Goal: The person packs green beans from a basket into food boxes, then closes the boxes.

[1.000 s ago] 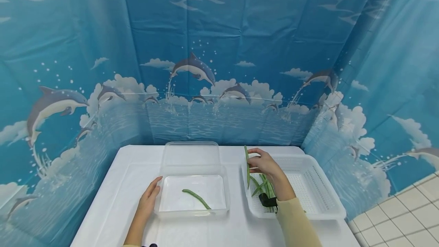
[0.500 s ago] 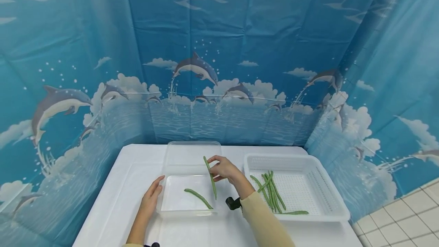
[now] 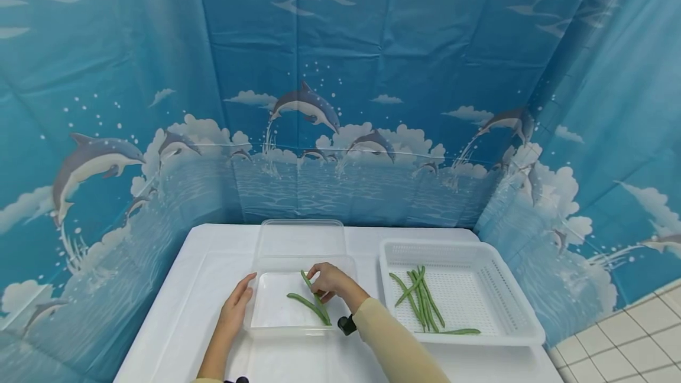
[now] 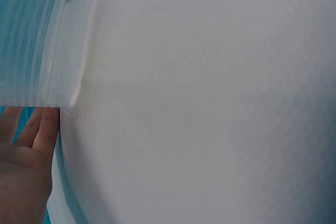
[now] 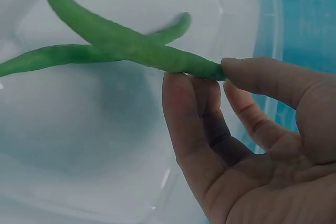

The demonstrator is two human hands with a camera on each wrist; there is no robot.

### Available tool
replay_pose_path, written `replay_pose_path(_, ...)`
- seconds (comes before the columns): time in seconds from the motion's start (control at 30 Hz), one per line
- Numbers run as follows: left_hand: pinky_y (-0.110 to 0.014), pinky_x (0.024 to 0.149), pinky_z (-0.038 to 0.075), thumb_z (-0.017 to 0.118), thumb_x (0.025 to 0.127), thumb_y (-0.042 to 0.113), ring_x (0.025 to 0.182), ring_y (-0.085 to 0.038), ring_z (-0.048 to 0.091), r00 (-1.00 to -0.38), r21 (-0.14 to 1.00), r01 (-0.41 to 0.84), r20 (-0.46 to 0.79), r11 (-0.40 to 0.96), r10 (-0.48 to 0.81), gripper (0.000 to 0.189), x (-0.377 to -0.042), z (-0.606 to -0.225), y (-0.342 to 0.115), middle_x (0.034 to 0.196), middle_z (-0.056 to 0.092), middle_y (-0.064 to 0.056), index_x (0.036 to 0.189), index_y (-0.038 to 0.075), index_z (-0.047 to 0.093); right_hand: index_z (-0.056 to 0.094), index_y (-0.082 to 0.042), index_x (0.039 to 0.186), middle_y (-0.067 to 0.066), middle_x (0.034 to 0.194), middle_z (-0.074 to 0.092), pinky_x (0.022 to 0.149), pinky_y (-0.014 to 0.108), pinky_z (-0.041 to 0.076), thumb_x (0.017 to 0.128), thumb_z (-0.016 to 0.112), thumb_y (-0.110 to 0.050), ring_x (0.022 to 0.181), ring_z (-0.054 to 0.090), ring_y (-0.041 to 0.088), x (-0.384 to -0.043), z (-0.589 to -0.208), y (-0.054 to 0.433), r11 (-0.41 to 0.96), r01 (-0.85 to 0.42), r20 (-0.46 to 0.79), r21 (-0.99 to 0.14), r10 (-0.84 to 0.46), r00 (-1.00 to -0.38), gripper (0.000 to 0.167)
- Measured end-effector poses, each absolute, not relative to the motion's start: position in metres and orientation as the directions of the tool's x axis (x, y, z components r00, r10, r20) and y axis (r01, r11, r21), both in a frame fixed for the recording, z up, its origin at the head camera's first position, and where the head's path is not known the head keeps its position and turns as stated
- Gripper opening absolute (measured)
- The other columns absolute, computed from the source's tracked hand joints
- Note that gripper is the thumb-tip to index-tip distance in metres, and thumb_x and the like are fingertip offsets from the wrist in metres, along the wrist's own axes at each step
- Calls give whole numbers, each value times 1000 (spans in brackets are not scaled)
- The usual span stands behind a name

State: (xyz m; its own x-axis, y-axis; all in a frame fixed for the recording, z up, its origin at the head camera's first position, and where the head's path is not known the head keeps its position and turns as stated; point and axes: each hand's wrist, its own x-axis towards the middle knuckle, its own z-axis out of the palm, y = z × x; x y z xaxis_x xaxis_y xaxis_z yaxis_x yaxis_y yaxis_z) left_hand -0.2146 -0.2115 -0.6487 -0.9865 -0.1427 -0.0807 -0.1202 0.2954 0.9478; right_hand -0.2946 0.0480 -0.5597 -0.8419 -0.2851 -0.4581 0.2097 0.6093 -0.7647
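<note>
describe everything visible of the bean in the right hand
The held bean looks green, long, slender and smooth, with a blunt free end. It slants over the clear container, pinched by the right hand, which partly hides it. In the right wrist view it crosses another bean; whether they touch is unclear.

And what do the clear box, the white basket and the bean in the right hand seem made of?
Clear box: probably thin plastic, glossy; see-through, with small glints on its wall.
White basket: likely moulded plastic, fairly matte; evenly perforated walls and floor.
Bean: apparently plant matter, satiny skin; slightly uneven green pod, though possibly imitation.
</note>
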Motion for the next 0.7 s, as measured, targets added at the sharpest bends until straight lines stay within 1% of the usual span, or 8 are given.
replay_pose_path(0.2, -72, 128, 24, 40, 116, 37, 163, -48, 21, -988, 949, -131, -101, 288, -115, 48, -209, -651, -209, 176, 27, -17, 162, 25, 44, 70, -5, 111, 6, 70, 63, 73, 43, 69, 87, 72, 9, 63, 60, 15, -289, -576, 48, 656, 226, -487, -720, -245, -839, 28)
replay_pose_path(0.4, -71, 129, 24, 41, 115, 38, 162, -47, 23, -988, 946, -117, -79, 302, -136, 47, -215, -648, -208, 175, 30, -15, 161, 26, 45, 70, -4, 115, 5, 70, 60, 73, 40, 69, 88, 73, 8, 63, 59, 14, -294, -572, 49, 681, 204, -464, -703, -222, -857, 29)
replay_pose_path(0.57, -71, 129, 23, 40, 116, 37, 163, -47, 23, -988, 947, -119, -83, 299, -132, 48, -215, -647, -211, 175, 30, -16, 161, 24, 44, 71, -1, 120, 6, 72, 61, 72, 39, 69, 90, 72, 5, 63, 61, 15, -296, -553, 63, 617, 195, -435, -762, -266, -860, 30)
replay_pose_path(0.63, -71, 129, 23, 40, 116, 38, 162, -47, 23, -988, 944, -120, -85, 308, -126, 48, -215, -646, -212, 175, 29, -17, 162, 24, 43, 70, -1, 121, 7, 76, 64, 71, 38, 69, 93, 72, 1, 66, 64, 16, -298, -539, 76, 567, 190, -409, -801, -286, -867, 28)
replay_pose_path(0.7, -71, 129, 23, 39, 116, 40, 162, -48, 23, -989, 942, -121, -87, 314, -121, 49, -214, -645, -214, 175, 28, -17, 162, 25, 42, 70, -2, 121, 11, 83, 69, 73, 39, 69, 96, 72, -2, 70, 68, 19, -302, -525, 91, 524, 190, -382, -830, -287, -878, 26)
